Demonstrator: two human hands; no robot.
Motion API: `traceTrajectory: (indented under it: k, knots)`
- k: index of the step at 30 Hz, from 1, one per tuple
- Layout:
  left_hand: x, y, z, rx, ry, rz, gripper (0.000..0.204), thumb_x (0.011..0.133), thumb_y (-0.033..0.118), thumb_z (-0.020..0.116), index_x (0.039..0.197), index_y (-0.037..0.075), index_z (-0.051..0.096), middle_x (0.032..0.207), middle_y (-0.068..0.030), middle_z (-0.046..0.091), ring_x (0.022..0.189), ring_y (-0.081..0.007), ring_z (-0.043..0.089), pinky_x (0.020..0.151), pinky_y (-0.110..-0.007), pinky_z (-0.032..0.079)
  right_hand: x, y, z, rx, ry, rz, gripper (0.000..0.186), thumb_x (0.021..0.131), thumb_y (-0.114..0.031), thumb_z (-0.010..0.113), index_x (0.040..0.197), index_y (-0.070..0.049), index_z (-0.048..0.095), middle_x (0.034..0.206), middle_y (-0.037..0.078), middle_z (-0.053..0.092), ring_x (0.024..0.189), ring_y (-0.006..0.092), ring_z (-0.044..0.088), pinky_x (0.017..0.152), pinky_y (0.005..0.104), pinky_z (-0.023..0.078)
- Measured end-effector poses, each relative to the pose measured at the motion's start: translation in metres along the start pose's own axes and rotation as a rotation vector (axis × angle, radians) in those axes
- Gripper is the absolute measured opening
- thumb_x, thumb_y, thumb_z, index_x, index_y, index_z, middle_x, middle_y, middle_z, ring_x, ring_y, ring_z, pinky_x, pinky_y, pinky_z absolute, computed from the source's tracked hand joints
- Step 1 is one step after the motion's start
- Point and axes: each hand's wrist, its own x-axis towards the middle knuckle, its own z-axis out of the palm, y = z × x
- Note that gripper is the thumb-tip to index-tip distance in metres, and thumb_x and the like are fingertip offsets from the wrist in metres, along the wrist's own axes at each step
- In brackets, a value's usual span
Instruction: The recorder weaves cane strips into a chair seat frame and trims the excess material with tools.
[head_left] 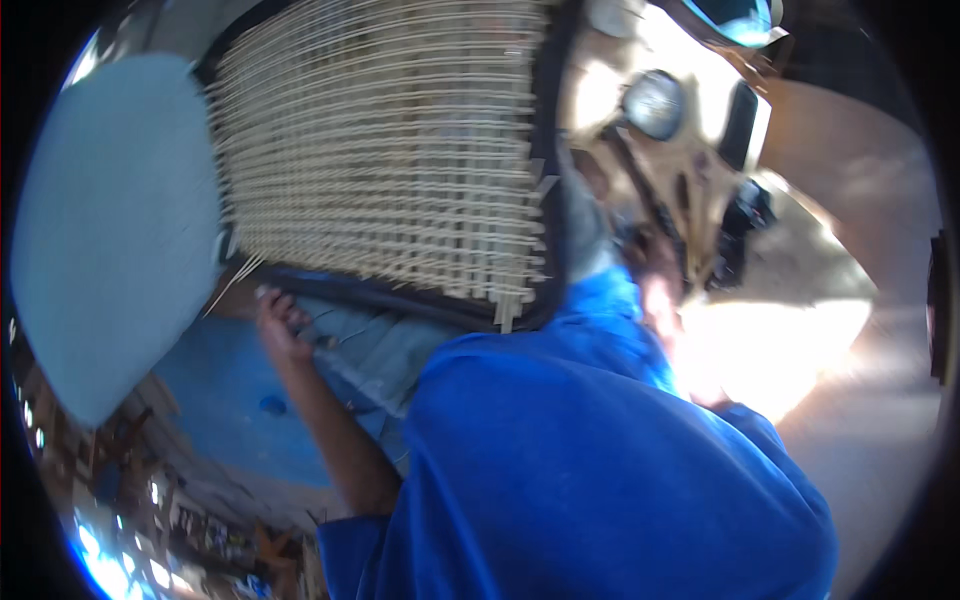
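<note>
A dark frame (552,150) holds a woven panel of pale cane strips (380,140) in front of me, with loose strip ends (235,282) sticking out at its lower left corner. Just below that corner is my left hand (285,322), its fingers curled inward. Something small and dark seems to lie against them, too unclear to name. To the right of the frame, my right hand (660,290) reaches among tools on a work surface. Motion and glare smear its fingers, so its grip cannot be made out. Long, thin dark tools (645,180) lie just beyond it.
A pale blue padded panel (115,230) stands at the left. On the right-hand surface are a round clear object (653,104), a dark flat item (739,125), a black object (740,225) and a pale sheet (800,250). Blue cloth (225,390) lies below the frame.
</note>
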Motion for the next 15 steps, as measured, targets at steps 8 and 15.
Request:
traceTrajectory:
  k: [8,15]
  knots:
    - [-0.023,0.014,0.014,-0.154,0.001,0.118,0.033,0.099,0.044,0.06,0.095,0.011,0.057,0.069,0.0031,0.052,0.049,-0.0087,0.044,0.047,-0.028,0.04,0.021,-0.036,-0.093,-0.015,-0.62,0.08,0.022,0.094,-0.011,0.058,0.113,-0.001,0.064,0.067,-0.002,0.053,0.053,0.007,0.048,0.049,0.0254,0.038]
    - [-0.019,0.039,0.04,0.157,0.105,0.335,0.025,0.096,0.026,0.068,0.089,0.003,0.062,0.061,0.0039,0.046,0.046,-0.0054,0.042,0.042,-0.024,0.034,-0.018,-0.142,-0.131,0.117,-0.8,-0.272,0.024,0.093,-0.012,0.064,0.11,0.006,0.064,0.093,0.013,0.066,0.066,0.0124,0.058,0.054,0.0243,0.044]
